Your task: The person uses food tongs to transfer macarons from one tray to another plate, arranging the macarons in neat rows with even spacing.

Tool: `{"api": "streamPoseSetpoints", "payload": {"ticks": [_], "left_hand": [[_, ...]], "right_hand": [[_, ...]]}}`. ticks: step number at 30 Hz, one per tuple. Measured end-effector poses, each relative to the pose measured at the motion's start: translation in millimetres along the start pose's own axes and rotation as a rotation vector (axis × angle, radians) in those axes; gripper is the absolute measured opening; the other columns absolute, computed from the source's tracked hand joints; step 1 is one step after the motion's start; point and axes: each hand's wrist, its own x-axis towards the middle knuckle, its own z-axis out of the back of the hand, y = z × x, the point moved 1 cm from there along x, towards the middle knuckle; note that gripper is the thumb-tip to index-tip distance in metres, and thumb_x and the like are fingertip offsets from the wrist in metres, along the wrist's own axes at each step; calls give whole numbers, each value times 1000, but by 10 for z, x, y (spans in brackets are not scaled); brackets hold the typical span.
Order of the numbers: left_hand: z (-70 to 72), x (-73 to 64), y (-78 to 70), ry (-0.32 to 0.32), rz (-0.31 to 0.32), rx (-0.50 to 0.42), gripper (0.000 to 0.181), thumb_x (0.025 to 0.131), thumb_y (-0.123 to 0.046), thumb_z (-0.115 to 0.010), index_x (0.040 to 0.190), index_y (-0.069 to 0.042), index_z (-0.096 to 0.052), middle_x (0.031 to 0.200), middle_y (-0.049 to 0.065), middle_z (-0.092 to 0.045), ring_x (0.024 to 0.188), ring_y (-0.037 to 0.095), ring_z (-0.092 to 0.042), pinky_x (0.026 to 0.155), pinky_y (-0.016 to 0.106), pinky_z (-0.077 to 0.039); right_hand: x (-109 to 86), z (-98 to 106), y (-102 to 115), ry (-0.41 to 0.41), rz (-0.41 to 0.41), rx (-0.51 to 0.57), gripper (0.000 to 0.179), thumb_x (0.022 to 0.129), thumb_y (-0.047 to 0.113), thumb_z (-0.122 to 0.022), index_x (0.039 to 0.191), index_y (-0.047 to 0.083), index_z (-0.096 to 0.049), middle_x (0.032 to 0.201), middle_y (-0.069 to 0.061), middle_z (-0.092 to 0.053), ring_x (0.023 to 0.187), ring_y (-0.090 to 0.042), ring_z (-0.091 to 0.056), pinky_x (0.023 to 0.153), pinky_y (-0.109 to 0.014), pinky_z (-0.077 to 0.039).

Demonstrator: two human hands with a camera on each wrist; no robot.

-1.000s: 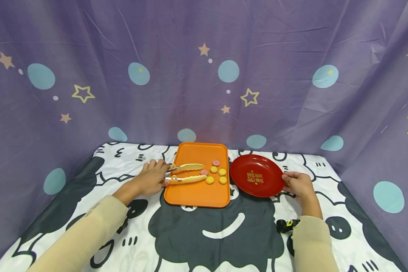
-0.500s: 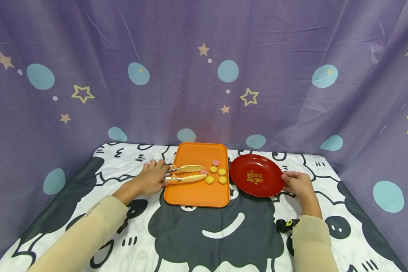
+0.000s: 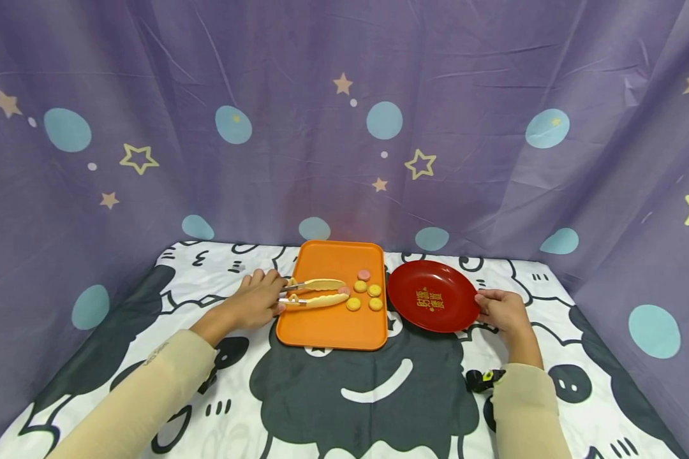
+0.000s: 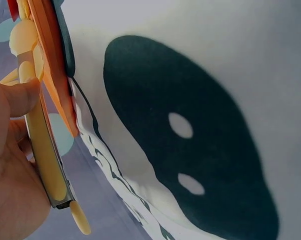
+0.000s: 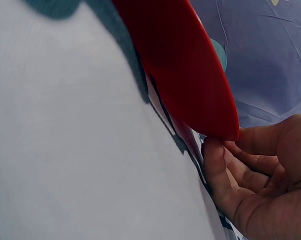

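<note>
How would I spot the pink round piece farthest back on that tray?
Find the orange tray, just left of the red plate. On the tray's right half, look past the yellow round pieces: the pink round piece lies just behind them. The other pink piece sits by the tips of the tongs, while this one lies clear of them.

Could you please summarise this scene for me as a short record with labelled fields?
left hand: grips the tongs
tongs: reach over the tray, tips apart
right hand: pinches the rim of the red plate
red plate: right of the tray, gold characters on it
tray: orange, rectangular, rounded corners
yellow round pieces: four, on the tray
pink round pieces: two; one appears between the tongs' tips
surface: cartoon-print cloth
backdrop: purple curtain with stars
</note>
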Motion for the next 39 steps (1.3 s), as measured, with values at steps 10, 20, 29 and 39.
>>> {"api": "streamPoseSetpoints", "payload": {"ticks": [10,20,29,39], "left_hand": [[28,7,5,-7,8,-6,47,100,-28,-64,139,-2,-55,125,12,-48,104,31,-38,85,46,-30],[95,39,23,-48,-2,37,46,100,-26,-64,138,-2,-54,121,11,-48,101,31,-38,84,48,-29],[229,140,-68,-60,-18,41,46,102,-28,-62,140,-3,-53,130,13,-49,103,30,-38,84,45,-29],[332,307,-230,-99,-95,32,44,100,-24,-61,137,-1,-54,128,14,-47,104,32,-37,87,47,-30]], "right_hand": [[7,-3,-12,3,1,6,37,103,9,-60,134,-11,-56,95,-5,-66,76,-12,-65,70,-29,-59],[34,2,-33,8,2,13,38,103,9,-60,135,-12,-55,95,-5,-66,77,-12,-64,69,-28,-59],[20,7,-23,10,14,20,38,103,7,-59,134,-14,-55,95,-6,-67,75,-11,-66,69,-29,-60],[48,10,-33,11,24,11,37,103,7,-58,133,-14,-55,90,-3,-66,74,-11,-65,68,-28,-59]]}}
